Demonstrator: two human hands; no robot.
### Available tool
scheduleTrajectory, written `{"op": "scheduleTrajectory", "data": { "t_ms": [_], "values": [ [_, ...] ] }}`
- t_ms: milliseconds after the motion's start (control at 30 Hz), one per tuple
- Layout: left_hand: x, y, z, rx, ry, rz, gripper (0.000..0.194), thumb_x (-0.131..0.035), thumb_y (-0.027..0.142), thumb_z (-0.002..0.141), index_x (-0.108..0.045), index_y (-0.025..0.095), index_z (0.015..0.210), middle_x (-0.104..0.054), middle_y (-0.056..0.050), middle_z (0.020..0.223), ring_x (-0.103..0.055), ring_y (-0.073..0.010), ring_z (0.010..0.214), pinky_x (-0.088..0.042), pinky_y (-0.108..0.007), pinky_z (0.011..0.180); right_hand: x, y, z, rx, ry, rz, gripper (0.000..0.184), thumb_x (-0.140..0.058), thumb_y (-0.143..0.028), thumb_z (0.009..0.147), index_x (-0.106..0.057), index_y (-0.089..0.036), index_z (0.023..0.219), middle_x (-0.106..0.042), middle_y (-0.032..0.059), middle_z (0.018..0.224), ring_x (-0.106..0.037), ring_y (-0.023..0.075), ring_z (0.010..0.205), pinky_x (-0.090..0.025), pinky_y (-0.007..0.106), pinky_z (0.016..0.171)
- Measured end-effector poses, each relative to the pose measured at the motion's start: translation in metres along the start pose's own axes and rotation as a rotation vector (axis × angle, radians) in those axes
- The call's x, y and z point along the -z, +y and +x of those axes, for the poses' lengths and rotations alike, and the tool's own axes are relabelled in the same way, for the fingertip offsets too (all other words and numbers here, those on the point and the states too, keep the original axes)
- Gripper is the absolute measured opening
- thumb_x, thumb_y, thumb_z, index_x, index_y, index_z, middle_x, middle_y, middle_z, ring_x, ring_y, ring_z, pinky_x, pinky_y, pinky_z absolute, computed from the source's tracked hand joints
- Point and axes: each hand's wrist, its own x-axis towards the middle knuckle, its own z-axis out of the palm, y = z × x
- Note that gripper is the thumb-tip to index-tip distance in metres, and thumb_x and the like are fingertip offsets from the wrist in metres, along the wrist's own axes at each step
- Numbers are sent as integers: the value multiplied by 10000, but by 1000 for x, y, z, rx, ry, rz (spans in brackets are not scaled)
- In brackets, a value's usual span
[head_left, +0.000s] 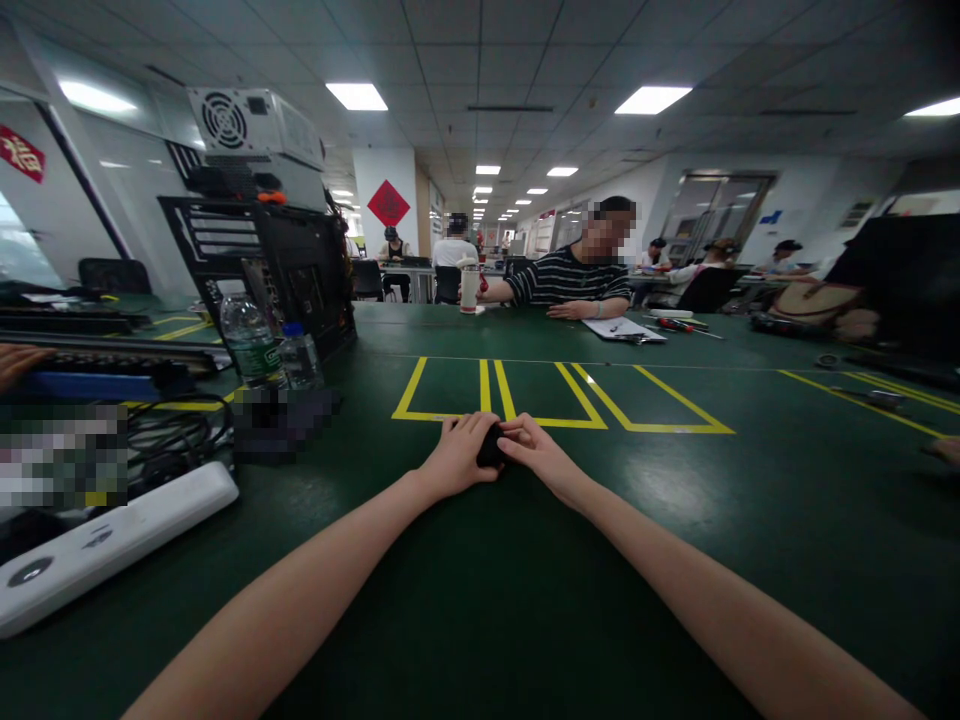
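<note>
A small, rounded black object (491, 447) sits between my two hands at the green tabletop, just in front of the yellow tape. Its kind cannot be made out, since fingers cover much of it. My left hand (459, 455) wraps around it from the left, fingers over the far side and thumb along the near side. From the right, my right hand (541, 455) closes on it with bent fingers and the thumb against its surface. Yellow tape outlines (525, 395) lie on the table just beyond both hands.
At left stand an open black computer case (300, 270) with a power supply (259, 125) on top, water bottles (251, 335) and a white power strip (120, 540). Across the table sits a person in a striped shirt (566, 278) beside a clipboard (624, 330) and screwdrivers (679, 325).
</note>
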Motion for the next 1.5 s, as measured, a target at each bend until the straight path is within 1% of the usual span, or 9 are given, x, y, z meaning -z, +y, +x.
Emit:
{"op": "scheduleTrajectory", "data": {
  "t_ms": [200, 400, 600, 767, 933, 1033, 1200, 1333, 1500],
  "values": [
    [1, 0, -1, 1, -12, -7, 547, -621, 273, 628, -339, 223, 1094, -474, -52, 1091, -436, -241, 1005, -279, -377, 840, 2, -2, 2, -48, -12, -39, 290, -594, -300, 688, -479, -205, 937, -530, 29, 949, -507, 170, 918, -394, 370, 830],
    [1, 0, 0, 1, -21, -6, 543, -621, 260, 625, -347, 220, 1091, -479, -55, 1087, -440, -246, 998, -281, -387, 842, 5, -3, 0, 23, -86, -24, 319, -645, -223, 639, -474, -226, 909, -507, 7, 996, -511, 162, 937, -398, 356, 844],
    [2, 0, -1, -13, -5, -3, 539, -611, 283, 640, -339, 216, 1101, -483, -53, 1082, -441, -242, 995, -287, -384, 842, 1, 1, 2, 40, 3, -53, 219, -578, -318, 702, -484, -217, 871, -535, 11, 925, -516, 159, 896, -425, 346, 793],
    [2, 1, -1, -15, -12, -6, 545, -605, 284, 646, -328, 218, 1111, -471, -57, 1099, -433, -245, 1010, -280, -389, 850, 3, 0, 4, -26, 25, -117, 298, -588, -324, 691, -487, -203, 945, -532, 38, 984, -518, 175, 924, -422, 374, 819],
    [1, 0, -1, -6, -15, 4, 546, -615, 267, 626, -339, 219, 1095, -477, -54, 1088, -436, -247, 1003, -279, -386, 842, 9, 0, 5, 24, -94, -92, 275, -621, -259, 667, -496, -198, 904, -526, 25, 986, -529, 176, 941, -412, 374, 851],
    [0, -1, -1, -9, -8, 12, 560, -629, 254, 604, -346, 214, 1084, -484, -54, 1077, -440, -246, 991, -284, -381, 834, 11, 2, 5, 71, -143, -46, 343, -659, -204, 625, -470, -219, 910, -514, 9, 988, -526, 170, 955, -420, 355, 843],
    [0, 0, -1, -10, -3, 5, 543, -615, 269, 628, -340, 220, 1094, -484, -52, 1078, -443, -243, 994, -284, -384, 839, 7, 3, 5, 82, -54, -81, 214, -585, -285, 702, -490, -209, 878, -544, 11, 906, -531, 153, 910, -411, 359, 842],
    [2, 1, 0, 6, -19, -5, 536, -619, 265, 630, -341, 224, 1087, -480, -48, 1078, -439, -240, 1004, -272, -386, 853, 3, 2, 5, 29, 11, -86, 243, -577, -317, 705, -485, -206, 901, -541, 25, 929, -533, 162, 899, -432, 366, 811],
    [2, 1, -1, 6, -24, -9, 535, -620, 254, 627, -340, 225, 1082, -473, -47, 1081, -432, -240, 1013, -271, -383, 853, 6, -3, 5, -58, -38, -108, 265, -575, -315, 703, -495, -189, 923, -522, 45, 992, -524, 176, 923, -430, 383, 823]
  ]
}}
